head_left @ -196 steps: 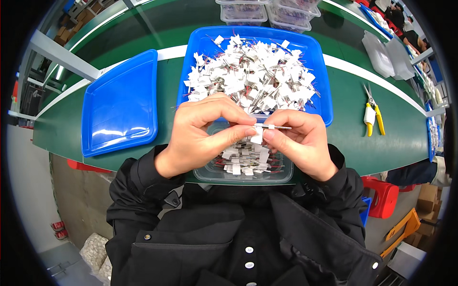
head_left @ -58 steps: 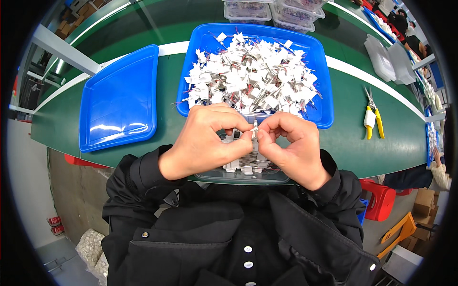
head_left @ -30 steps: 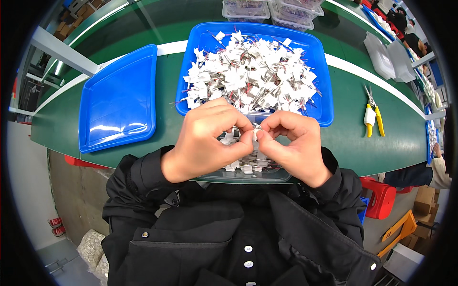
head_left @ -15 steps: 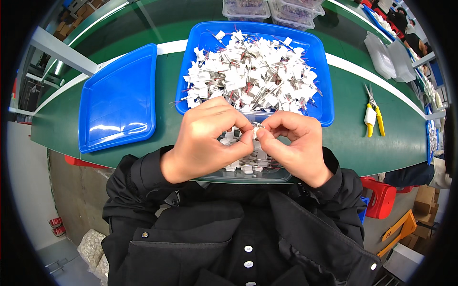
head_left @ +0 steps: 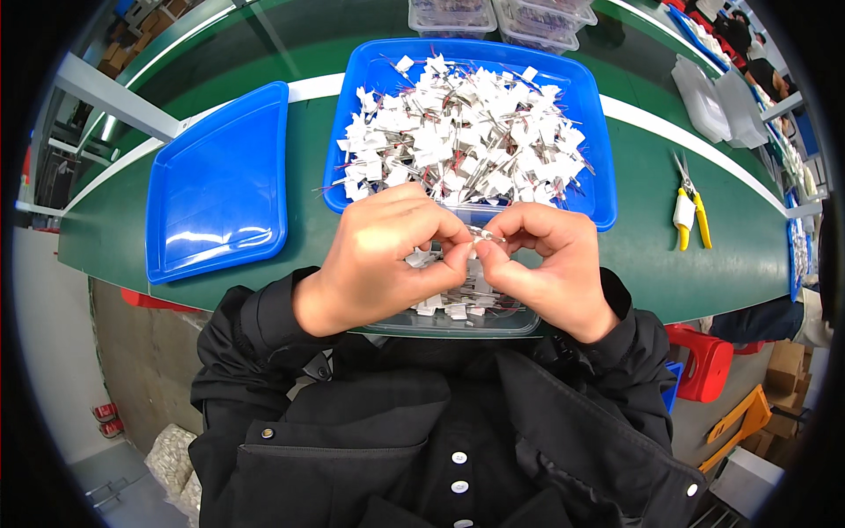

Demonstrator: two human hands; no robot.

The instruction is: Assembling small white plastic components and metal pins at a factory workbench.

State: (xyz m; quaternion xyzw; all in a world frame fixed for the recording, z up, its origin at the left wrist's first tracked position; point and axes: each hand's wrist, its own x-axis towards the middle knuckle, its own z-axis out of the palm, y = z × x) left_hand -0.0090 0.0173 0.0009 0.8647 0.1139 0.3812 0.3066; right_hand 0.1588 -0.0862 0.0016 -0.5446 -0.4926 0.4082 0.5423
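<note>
My left hand (head_left: 387,255) and my right hand (head_left: 541,264) meet above a clear plastic container (head_left: 449,327), thumbs and forefingers pinched. Between their fingertips is a small wired part with a white tab (head_left: 480,236), gripped from both sides. Its finer details are too small and partly covered by the fingers. Similar white-tabbed parts (head_left: 453,304) lie in the container, partly hidden under my hands. Just beyond, a blue tray (head_left: 602,158) holds a big heap of white-tabbed parts (head_left: 466,132) with thin red and dark wires.
An upturned or bare blue tray (head_left: 216,185) lies at left. Yellow-handled pliers or snips (head_left: 688,207) rest on the green table (head_left: 642,273) at right. Lidded clear boxes (head_left: 453,16) stand at the back, more clear containers (head_left: 717,104) at far right. A red stool (head_left: 701,361) stands below.
The small part has turned slightly between my fingertips, and more of its wire side shows. Both hands stay in nearly the same place.
</note>
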